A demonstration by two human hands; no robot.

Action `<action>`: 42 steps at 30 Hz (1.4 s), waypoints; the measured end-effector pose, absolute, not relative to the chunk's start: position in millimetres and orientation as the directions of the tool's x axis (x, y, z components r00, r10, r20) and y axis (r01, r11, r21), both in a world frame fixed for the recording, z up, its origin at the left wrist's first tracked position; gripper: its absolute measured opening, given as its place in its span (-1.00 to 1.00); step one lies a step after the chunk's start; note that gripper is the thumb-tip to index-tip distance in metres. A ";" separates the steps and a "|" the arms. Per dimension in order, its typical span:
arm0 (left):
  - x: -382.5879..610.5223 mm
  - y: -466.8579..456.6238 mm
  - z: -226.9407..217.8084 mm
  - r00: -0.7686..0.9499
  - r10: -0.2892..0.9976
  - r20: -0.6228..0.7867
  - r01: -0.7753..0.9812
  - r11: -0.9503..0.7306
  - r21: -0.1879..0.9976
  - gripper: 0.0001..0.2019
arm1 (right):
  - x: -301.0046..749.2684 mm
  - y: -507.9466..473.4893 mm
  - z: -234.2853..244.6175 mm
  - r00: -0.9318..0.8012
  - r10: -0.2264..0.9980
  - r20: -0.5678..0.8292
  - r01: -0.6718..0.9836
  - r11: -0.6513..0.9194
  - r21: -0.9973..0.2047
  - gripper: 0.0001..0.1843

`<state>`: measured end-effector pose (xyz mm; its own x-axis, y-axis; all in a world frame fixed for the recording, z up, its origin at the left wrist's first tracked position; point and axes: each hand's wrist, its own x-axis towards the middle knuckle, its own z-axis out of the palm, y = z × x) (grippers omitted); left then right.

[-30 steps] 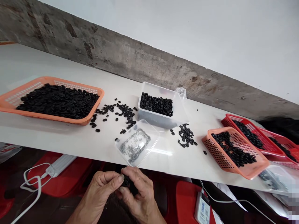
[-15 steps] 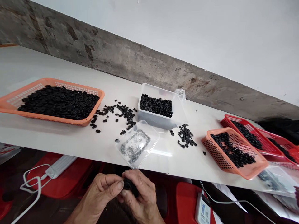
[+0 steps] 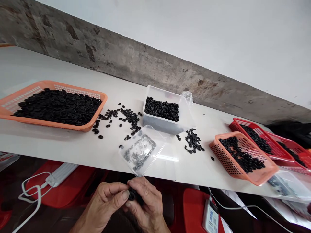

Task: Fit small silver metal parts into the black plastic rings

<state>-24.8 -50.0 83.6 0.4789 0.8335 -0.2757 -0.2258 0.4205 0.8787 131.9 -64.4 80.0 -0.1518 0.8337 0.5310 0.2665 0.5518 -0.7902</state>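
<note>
Just off the table's front edge, my left hand (image 3: 107,200) and my right hand (image 3: 147,202) meet over a small black plastic part (image 3: 131,195). Thumb and fingers of both hands pinch it, and the fingers cover most of its shape. Right above them a clear shallow tray (image 3: 142,150) with tiny silvery metal pieces reaches over the edge. Behind that stands a translucent box (image 3: 160,124) filled with small black parts. Loose black oval parts (image 3: 131,118) lie to its left, and a pile of black pieces (image 3: 193,142) to its right.
An orange basket (image 3: 85,127) heaped with black ovals is at the left. Another orange basket (image 3: 225,161) and red baskets (image 3: 277,153) stand at the right. Below the table are red stools (image 3: 191,207), a white power strip (image 3: 62,174) and cables. A wall runs behind.
Both hands keep their pinch on the black part, with only slight finger movement. The view has shifted a little.
</note>
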 end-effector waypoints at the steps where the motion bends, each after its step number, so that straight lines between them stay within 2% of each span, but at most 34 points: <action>1: -24.9 -49.9 83.4 0.481 0.833 -0.272 -0.223 0.417 0.881 -0.72 | 132.0 -64.1 79.4 -0.150 0.832 0.534 0.262 0.554 -0.790 -0.61; 7: -21.7 -46.4 88.7 0.479 0.830 -0.285 -0.178 0.410 0.895 -0.60 | 134.2 -63.3 77.5 -0.180 0.848 0.499 0.262 0.530 -0.806 -0.59; 10: -20.1 -46.7 88.6 0.458 0.839 -0.292 -0.152 0.397 0.905 -0.59 | 134.2 -63.5 77.4 -0.177 0.846 0.503 0.269 0.533 -0.802 -0.59; 14: -19.5 -47.7 87.3 0.465 0.834 -0.296 -0.199 0.424 0.883 -0.61 | 133.1 -63.4 77.4 -0.154 0.839 0.521 0.270 0.543 -0.795 -0.60; 18: -16.8 -47.1 92.6 0.481 0.819 -0.312 -0.205 0.451 0.869 -0.60 | 132.9 -63.4 76.1 -0.119 0.849 0.515 0.214 0.529 -0.821 -0.61; 22: -11.6 -50.1 99.8 0.485 0.787 -0.381 -0.270 0.549 0.791 -0.59 | 133.0 -63.4 73.2 -0.075 0.848 0.525 0.147 0.530 -0.835 -0.61; 26: -8.3 -55.4 98.5 0.485 0.746 -0.455 -0.368 0.647 0.668 -0.67 | 131.5 -63.2 70.8 -0.056 0.844 0.533 0.127 0.535 -0.835 -0.60; 32: -4.8 -55.6 91.3 0.581 0.713 -0.392 -0.436 0.680 0.590 -0.70 | 128.4 -63.3 70.3 -0.017 0.835 0.550 0.124 0.548 -0.828 -0.58; 37: -5.3 -55.8 90.7 0.539 0.726 -0.427 -0.426 0.672 0.606 -0.69 | 129.2 -62.4 70.8 -0.053 0.842 0.538 0.124 0.540 -0.833 -0.60; 42: -8.3 -59.8 86.5 0.472 0.772 -0.426 -0.339 0.605 0.721 -0.60 | 132.3 -62.0 69.8 -0.111 0.841 0.529 0.125 0.540 -0.833 -0.60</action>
